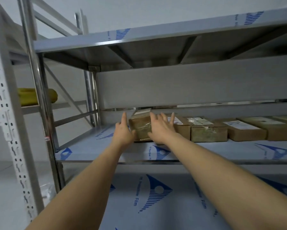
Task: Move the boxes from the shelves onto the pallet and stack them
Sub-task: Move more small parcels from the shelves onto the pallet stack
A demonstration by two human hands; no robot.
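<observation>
The steel shelving (106, 151) is filling the view, its decks wearing a protective skin printed with blue fan logos; "Film" is reading clearly at six o'clock, the word before it staying too blurred to make out. Along the middle deck a row of cardboard boxes (222, 128) is running from centre out toward three o'clock, their white labels being too small to read. The leftmost box (142, 126), at the centre, is sitting slightly askew and taped glossy. It is looking stiff, small and probably light, though that tape may be slippery, so gripping the two short sides low down seems wisest. The left hand (123, 130) is pressing its nine o'clock side, fingers straight. The right hand (161, 127) is spreading flat across its three o'clock side. No pallet is showing.
</observation>
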